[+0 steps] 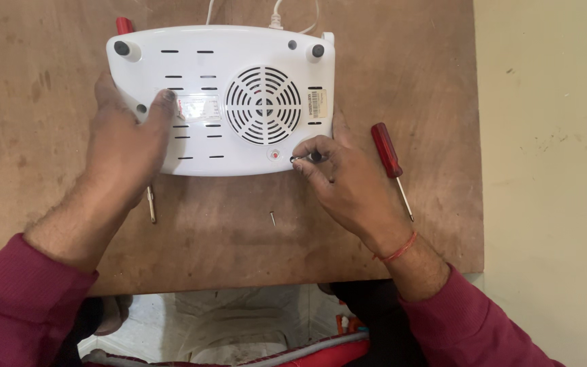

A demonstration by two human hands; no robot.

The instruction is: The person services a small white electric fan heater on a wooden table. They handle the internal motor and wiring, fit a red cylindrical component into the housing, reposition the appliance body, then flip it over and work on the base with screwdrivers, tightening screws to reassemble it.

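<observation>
A white plastic appliance [239, 61] lies upside down on a brown wooden board [49, 81], with a round fan grille [263, 105] and slot vents in its base. My left hand [127, 146] presses flat on its left side, thumb on the base. My right hand [341, 177] pinches a small dark screw [301, 159] at the appliance's near right corner, beside a small round recess with a red dot [275, 154].
A red-handled screwdriver [390, 163] lies right of my right hand. One loose screw [273, 218] rests on the board near the front edge. Under my left wrist a metal shaft [151, 204] pokes out. White cables [287, 17] leave the appliance's far side. Cream floor at right.
</observation>
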